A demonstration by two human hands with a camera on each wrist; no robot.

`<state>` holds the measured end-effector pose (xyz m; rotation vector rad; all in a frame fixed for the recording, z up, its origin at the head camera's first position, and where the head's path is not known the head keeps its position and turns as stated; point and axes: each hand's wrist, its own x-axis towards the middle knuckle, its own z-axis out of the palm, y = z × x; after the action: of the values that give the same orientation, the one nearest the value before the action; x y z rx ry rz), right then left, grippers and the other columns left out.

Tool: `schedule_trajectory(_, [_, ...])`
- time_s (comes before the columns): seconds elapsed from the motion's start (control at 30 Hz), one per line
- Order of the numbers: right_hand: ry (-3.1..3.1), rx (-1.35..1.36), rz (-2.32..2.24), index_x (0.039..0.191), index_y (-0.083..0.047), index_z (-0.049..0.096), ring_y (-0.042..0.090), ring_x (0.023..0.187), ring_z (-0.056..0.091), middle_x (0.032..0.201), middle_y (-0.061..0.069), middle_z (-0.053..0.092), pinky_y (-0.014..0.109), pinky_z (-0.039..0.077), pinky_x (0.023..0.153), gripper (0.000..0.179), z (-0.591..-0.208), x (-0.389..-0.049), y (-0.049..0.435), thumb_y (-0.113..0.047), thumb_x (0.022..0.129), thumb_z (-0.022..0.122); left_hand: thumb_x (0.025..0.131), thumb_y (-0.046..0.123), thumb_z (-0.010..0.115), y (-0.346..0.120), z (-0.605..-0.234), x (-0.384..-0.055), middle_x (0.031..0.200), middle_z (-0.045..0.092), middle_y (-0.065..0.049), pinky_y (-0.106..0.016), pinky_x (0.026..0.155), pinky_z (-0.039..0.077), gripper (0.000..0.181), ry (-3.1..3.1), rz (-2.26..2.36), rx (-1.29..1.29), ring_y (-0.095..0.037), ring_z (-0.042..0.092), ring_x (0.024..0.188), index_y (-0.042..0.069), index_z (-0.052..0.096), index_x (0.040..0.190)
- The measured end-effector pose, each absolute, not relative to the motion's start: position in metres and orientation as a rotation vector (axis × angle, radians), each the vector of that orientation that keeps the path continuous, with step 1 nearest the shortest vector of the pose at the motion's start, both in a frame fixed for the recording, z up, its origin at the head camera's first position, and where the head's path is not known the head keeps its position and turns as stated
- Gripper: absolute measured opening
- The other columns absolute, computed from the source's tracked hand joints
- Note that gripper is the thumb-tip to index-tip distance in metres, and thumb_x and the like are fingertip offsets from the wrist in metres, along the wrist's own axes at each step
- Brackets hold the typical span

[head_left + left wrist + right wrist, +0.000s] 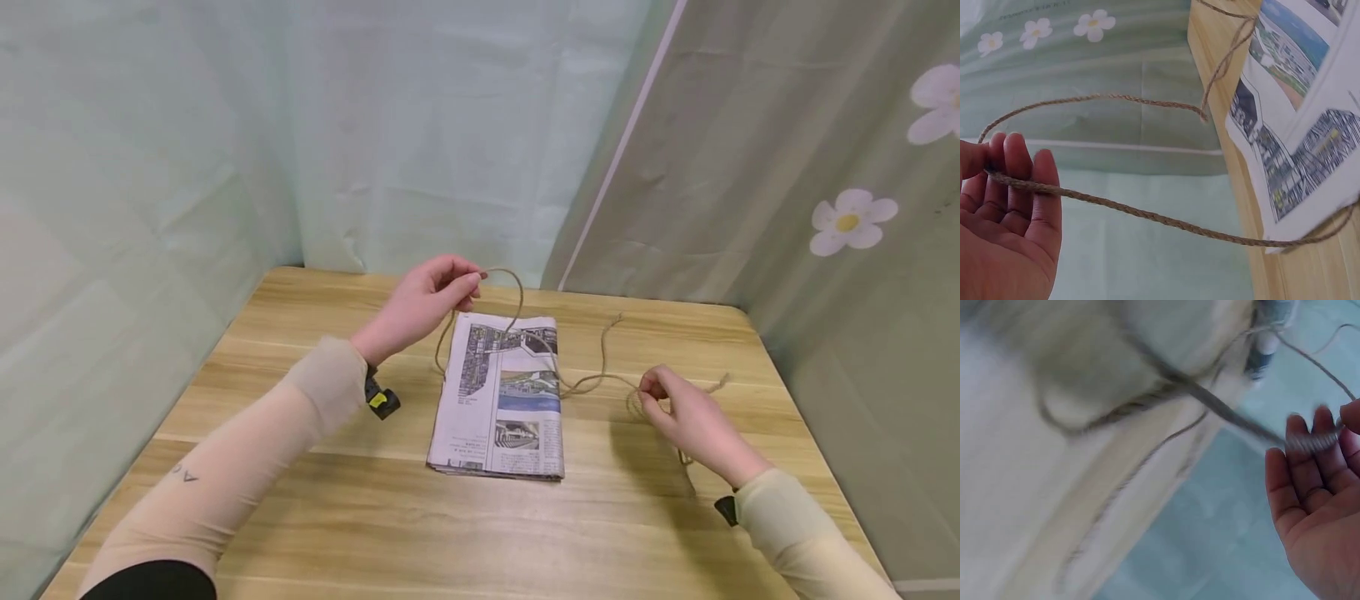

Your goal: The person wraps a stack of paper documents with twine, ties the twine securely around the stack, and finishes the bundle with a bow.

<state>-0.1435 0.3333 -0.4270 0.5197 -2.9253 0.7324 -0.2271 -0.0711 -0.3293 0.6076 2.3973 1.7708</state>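
A folded newspaper [468,425] lies on the wooden table, printed with pictures and text. Brown twine [519,292] loops over its far part and trails off to the right. My left hand [431,300] pinches the twine between thumb and fingers above the newspaper's far left corner; in the left wrist view the twine [1154,217] crosses the fingers and runs down to the paper. To the right of the newspaper, my right hand [686,417] pinches another stretch of twine. The right wrist view shows that twine [1235,415] blurred, passing across the fingers.
The wooden table [360,517] extends around the newspaper. A loose twine end [606,333] lies right of the paper, and another end [718,383] shows beyond the right hand. Pale curtains [450,150], with white flowers [851,222] at the right, hang behind the table.
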Motion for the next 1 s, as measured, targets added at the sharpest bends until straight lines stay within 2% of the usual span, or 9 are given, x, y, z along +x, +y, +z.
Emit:
schedule_trajectory(0.1, [-2.866,0.578,0.764,0.108,-0.016,0.059,0.015,0.082,0.059,0.095,-0.002,0.064,0.036,0.048,0.067,0.004,-0.414,-0.146,0.319,-0.017,0.104,0.059,0.105,0.036,0.059,-0.065,-0.329,-0.227,0.105,0.067,-0.010,-0.036,0.081,0.056,0.029,2.395,1.775,0.632,-0.028,0.065,0.090,0.013,0.065,0.122])
schedule_trajectory(0.3, [-2.734,0.702,0.741,0.106,-0.015,0.062,0.011,0.066,0.048,0.080,-0.007,0.053,0.030,0.043,0.059,0.007,-0.395,-0.151,0.290,-0.014,0.101,0.067,0.105,0.035,0.059,-0.055,-0.337,-0.227,0.098,0.068,-0.009,-0.034,0.066,0.051,0.024,2.386,1.774,0.633,-0.028,0.061,0.077,0.016,0.067,0.119])
schedule_trajectory(0.43, [-2.720,0.709,0.824,0.105,-0.014,0.063,0.010,0.066,0.048,0.079,-0.007,0.054,0.028,0.042,0.058,0.009,-0.387,-0.153,0.275,-0.015,0.099,0.070,0.106,0.031,0.059,-0.047,-0.343,-0.229,0.099,0.067,-0.015,-0.034,0.066,0.053,0.022,2.350,1.784,0.638,-0.026,0.059,0.074,0.015,0.067,0.118])
schedule_trajectory(0.57, [-2.744,0.645,1.028,0.118,-0.011,0.064,0.014,0.065,0.051,0.081,-0.004,0.056,0.029,0.044,0.058,0.022,-0.383,-0.160,0.257,-0.021,0.099,0.070,0.106,0.027,0.060,-0.039,-0.349,-0.231,0.100,0.067,-0.019,-0.038,0.070,0.056,0.020,2.319,1.789,0.678,-0.024,0.059,0.073,0.013,0.068,0.117])
schedule_trajectory(0.67, [-2.748,0.580,1.171,0.133,-0.010,0.062,0.016,0.065,0.053,0.081,-0.001,0.057,0.031,0.045,0.057,0.038,-0.384,-0.168,0.243,-0.027,0.100,0.069,0.105,0.028,0.061,-0.034,-0.353,-0.230,0.097,0.067,-0.015,-0.038,0.071,0.056,0.019,2.308,1.735,0.703,-0.024,0.059,0.073,0.014,0.069,0.116])
schedule_trajectory(0.77, [-2.714,0.543,1.257,0.139,-0.011,0.060,0.018,0.066,0.053,0.080,-0.001,0.058,0.031,0.045,0.057,0.043,-0.385,-0.177,0.233,-0.029,0.101,0.068,0.105,0.030,0.061,-0.030,-0.356,-0.228,0.094,0.068,-0.010,-0.036,0.070,0.055,0.020,2.302,1.657,0.726,-0.025,0.059,0.074,0.017,0.069,0.117])
schedule_trajectory(0.9, [-2.642,0.523,1.305,0.124,-0.013,0.070,0.019,0.066,0.052,0.076,0.000,0.057,0.031,0.044,0.057,0.028,-0.387,-0.187,0.225,-0.030,0.101,0.068,0.105,0.029,0.061,-0.028,-0.358,-0.226,0.090,0.067,-0.006,-0.034,0.067,0.053,0.018,2.315,1.582,0.771,-0.028,0.059,0.075,0.019,0.071,0.117])
schedule_trajectory(1.0, [-2.616,0.509,1.309,0.110,-0.012,0.072,0.019,0.065,0.051,0.074,0.000,0.057,0.030,0.043,0.057,0.018,-0.390,-0.191,0.225,-0.028,0.102,0.066,0.104,0.027,0.062,-0.031,-0.359,-0.227,0.090,0.068,-0.005,-0.034,0.068,0.053,0.020,2.330,1.528,0.802,-0.030,0.061,0.078,0.015,0.071,0.118])
